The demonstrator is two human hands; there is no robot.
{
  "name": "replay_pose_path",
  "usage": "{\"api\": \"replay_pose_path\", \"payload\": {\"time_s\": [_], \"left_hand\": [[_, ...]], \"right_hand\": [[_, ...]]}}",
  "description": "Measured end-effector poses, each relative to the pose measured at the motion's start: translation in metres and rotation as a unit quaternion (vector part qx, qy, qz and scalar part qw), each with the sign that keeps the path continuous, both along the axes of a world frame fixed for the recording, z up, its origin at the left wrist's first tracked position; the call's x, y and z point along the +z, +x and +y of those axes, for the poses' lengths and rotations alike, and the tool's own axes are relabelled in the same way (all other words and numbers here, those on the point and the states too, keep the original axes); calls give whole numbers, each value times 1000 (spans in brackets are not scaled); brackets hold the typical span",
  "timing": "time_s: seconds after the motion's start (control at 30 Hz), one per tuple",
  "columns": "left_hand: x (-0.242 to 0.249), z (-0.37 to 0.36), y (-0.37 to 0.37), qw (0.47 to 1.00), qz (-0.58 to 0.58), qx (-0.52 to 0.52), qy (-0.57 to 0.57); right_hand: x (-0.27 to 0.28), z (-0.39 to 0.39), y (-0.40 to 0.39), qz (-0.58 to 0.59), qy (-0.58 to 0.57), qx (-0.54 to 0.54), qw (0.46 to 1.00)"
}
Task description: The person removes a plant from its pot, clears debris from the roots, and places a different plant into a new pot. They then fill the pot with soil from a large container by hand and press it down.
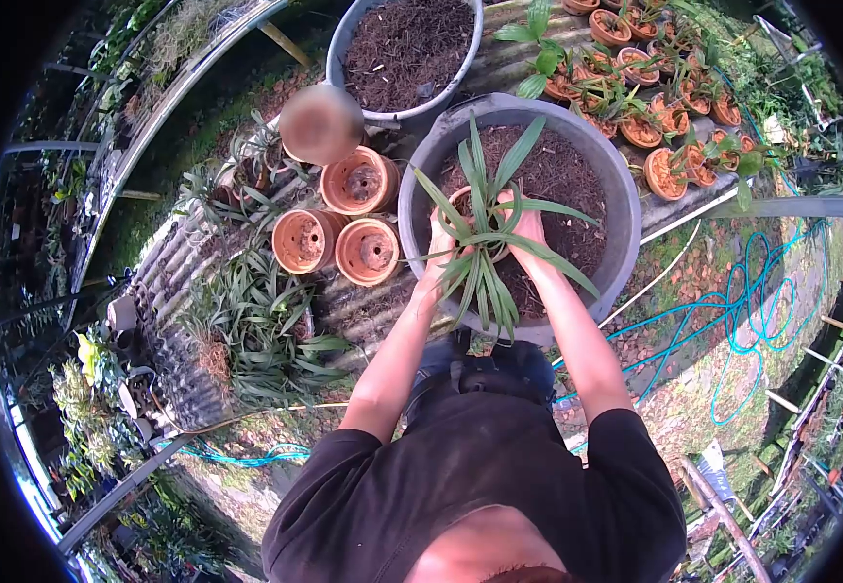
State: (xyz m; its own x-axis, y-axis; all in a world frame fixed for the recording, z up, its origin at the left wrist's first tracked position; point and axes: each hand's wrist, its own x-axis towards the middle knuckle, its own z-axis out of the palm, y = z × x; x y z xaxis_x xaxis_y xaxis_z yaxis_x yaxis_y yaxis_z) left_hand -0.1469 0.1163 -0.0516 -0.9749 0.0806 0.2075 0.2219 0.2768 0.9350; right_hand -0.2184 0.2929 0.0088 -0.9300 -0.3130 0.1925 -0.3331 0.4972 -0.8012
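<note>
A long-leaved green plant [488, 233] stands in a small terracotta pot [460, 198] inside a large grey tub [625, 209] of dark potting mix [577, 175]. My left hand [442, 236] is closed on the left side of the pot. At the pot's right side, my right hand [525, 220] grips it near the rim, its fingers partly covered by leaves. Most of the pot is hidden under the foliage and my hands.
Several terracotta pots [367, 250] stand left of the tub, with drain holes showing. Loose plants [261, 325] lie on the corrugated sheet [193, 335]. Behind is a second tub [335, 49] of mix. Several potted plants [667, 112] fill the upper right. A blue hose [732, 309] coils on the ground.
</note>
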Motion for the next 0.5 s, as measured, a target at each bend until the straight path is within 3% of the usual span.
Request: {"api": "replay_pose_path", "payload": {"time_s": [0.1, 0.13, 0.2, 0.23, 0.33, 0.37, 0.43, 0.5], "left_hand": [[8, 0, 0, 998, 20, 5, -57], [7, 0, -2, 998, 22, 5, -64], [4, -1, -2, 997, 20, 4, -68], [4, -2, -3, 998, 20, 2, -67], [0, -3, -5, 998, 16, 2, -63], [-1, -3, -4, 998, 14, 2, -63], [-3, -3, -4, 998, 12, 0, -64], [-6, -2, -3, 998, 9, -1, -66]], "right_hand": [[-14, -6, -11, 39, -87, 20, 995], [-15, -6, -13, -82, -143, 16, 986], [-19, 2, -17, -319, -247, 3, 915], [-68, 15, -24, -217, -128, 60, 966], [-37, 22, -22, -294, -156, 15, 943], [-34, 15, -14, -230, -269, 46, 934], [-67, 10, -20, -354, -284, 66, 889], [-68, 9, -12, -392, -387, 87, 830]]}}
